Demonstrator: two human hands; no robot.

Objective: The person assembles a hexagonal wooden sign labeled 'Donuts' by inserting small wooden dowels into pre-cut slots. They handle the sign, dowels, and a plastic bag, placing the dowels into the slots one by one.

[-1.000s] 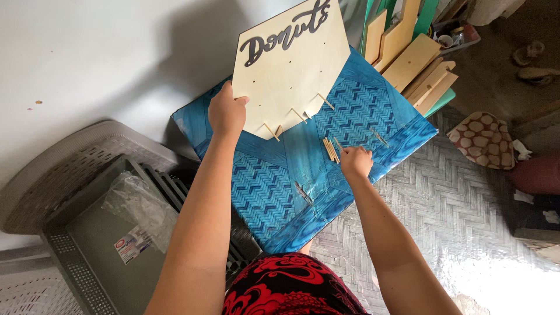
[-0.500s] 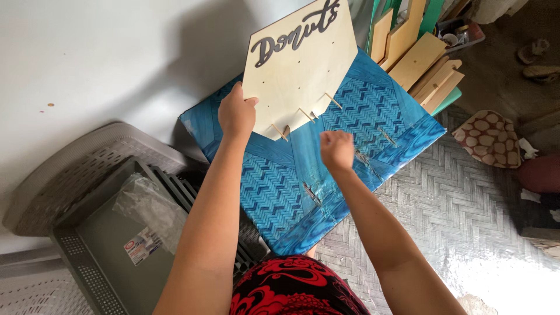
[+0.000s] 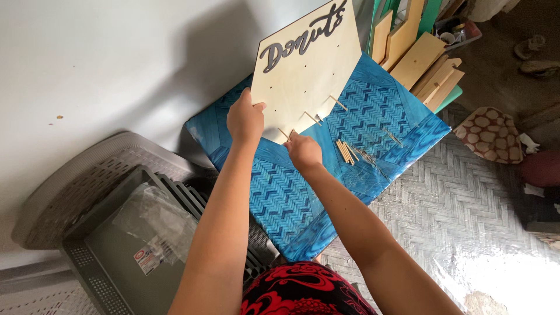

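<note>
- The left hand grips the edge of a pale hexagonal plywood board with dark cursive lettering, tilted above a blue herringbone-patterned table.
- The right hand, fingers closed, pinches a thin wooden peg at the board's lower edge.
- Loose wooden sticks lie on the table.
- Grey plastic baskets sit by the white wall; woven floor mat right.

From my end both bare arms are stretched forward and up from the body, elbows only slightly bent. My left hand is curled in a clamping grip, thumb poking out on top. My right hand sits just beside it and a bit lower, fingers bunched in a pinch, knuckles facing me.
</note>
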